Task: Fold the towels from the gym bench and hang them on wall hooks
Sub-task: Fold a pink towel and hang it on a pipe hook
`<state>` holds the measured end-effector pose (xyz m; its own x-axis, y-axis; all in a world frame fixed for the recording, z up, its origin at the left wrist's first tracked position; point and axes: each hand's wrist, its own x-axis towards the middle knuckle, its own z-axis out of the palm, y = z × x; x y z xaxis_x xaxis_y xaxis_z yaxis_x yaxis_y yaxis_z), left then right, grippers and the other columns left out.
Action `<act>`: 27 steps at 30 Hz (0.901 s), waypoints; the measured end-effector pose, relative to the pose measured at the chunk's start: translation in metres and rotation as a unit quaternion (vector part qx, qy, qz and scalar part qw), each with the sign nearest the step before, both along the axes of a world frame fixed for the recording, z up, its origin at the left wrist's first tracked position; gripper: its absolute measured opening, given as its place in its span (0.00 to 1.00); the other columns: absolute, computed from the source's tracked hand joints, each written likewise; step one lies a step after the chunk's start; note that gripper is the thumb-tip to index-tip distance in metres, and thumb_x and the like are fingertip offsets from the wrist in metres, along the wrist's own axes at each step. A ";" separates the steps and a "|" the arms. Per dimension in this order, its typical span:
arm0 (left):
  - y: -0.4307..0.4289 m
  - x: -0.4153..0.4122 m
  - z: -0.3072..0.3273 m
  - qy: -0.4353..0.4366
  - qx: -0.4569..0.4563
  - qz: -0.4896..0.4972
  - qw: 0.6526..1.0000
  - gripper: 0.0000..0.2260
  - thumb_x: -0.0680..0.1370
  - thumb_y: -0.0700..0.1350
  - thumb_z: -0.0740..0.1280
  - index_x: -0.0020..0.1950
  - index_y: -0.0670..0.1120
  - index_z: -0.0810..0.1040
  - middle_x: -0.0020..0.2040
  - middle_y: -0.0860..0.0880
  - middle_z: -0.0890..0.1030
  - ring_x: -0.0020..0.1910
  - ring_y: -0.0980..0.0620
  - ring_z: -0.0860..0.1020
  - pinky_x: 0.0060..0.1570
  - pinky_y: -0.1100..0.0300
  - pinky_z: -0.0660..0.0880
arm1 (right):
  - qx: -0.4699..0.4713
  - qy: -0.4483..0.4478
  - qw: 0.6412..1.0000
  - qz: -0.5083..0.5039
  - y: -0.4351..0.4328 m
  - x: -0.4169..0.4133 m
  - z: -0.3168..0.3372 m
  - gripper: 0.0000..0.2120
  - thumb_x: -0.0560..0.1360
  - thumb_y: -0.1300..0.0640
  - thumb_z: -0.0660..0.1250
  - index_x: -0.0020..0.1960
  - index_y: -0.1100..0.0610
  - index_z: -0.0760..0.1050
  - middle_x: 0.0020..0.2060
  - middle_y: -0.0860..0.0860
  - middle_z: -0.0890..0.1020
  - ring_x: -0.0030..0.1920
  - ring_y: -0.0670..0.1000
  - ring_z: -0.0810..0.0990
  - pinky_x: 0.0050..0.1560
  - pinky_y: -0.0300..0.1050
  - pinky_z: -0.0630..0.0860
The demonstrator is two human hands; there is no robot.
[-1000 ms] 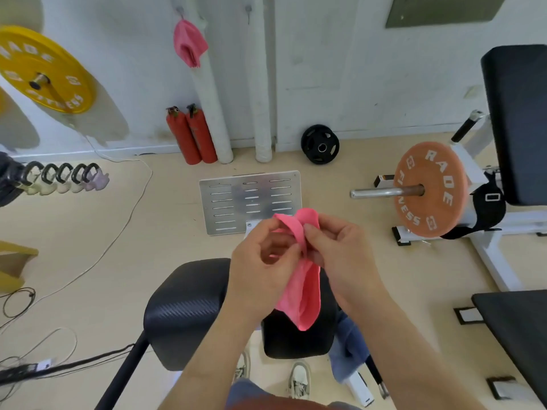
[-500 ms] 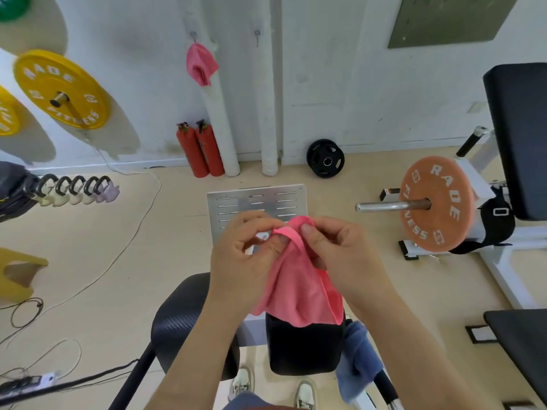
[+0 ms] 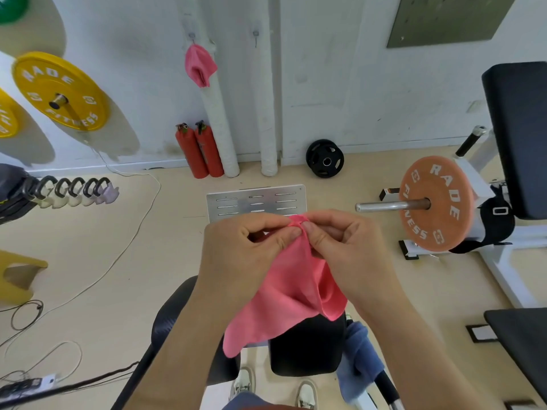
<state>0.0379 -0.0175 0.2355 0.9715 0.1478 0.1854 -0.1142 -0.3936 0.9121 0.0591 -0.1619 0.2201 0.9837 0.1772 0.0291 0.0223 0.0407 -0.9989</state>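
Both hands meet above the front end of the gym bench [image 3: 189, 315]: the left hand [image 3: 236, 258] and the right hand [image 3: 352, 255] each pinch the top edge of the pink towel [image 3: 293, 288], fingertips nearly touching. The cloth looks light, thin and limp (a soft microfibre, I judge), draping in loose folds, so it wants holding by corners or hem. A blue towel [image 3: 359, 359] hangs off the bench's right edge. Another pink towel [image 3: 199, 66] already hangs on a wall hook; a second hook [image 3: 256, 34] beside it is bare.
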 end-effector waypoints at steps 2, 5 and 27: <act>0.000 0.000 0.001 -0.002 0.005 0.007 1.000 0.07 0.69 0.45 0.75 0.42 0.58 0.84 0.38 0.62 0.84 0.41 0.64 0.81 0.44 0.69 0.76 | 0.005 -0.003 1.000 -0.002 0.001 0.000 0.000 0.11 0.74 0.65 0.68 0.43 0.49 0.83 0.40 0.48 0.87 0.45 0.46 0.85 0.47 0.38 0.78; -0.001 0.000 0.003 -0.017 0.016 0.017 1.000 0.08 0.69 0.45 0.76 0.40 0.60 0.83 0.37 0.63 0.83 0.39 0.65 0.81 0.42 0.70 0.75 | 0.012 -0.015 1.000 -0.001 0.002 -0.002 0.001 0.13 0.75 0.66 0.68 0.43 0.49 0.82 0.40 0.48 0.87 0.45 0.46 0.85 0.50 0.40 0.78; 0.003 0.001 -0.002 -0.124 0.103 0.021 0.987 0.12 0.72 0.40 0.73 0.49 0.56 0.82 0.38 0.64 0.80 0.42 0.67 0.77 0.41 0.76 0.68 | -0.031 -0.073 0.996 0.034 0.008 0.000 0.002 0.19 0.75 0.71 0.65 0.45 0.46 0.81 0.41 0.41 0.86 0.47 0.41 0.84 0.50 0.34 0.77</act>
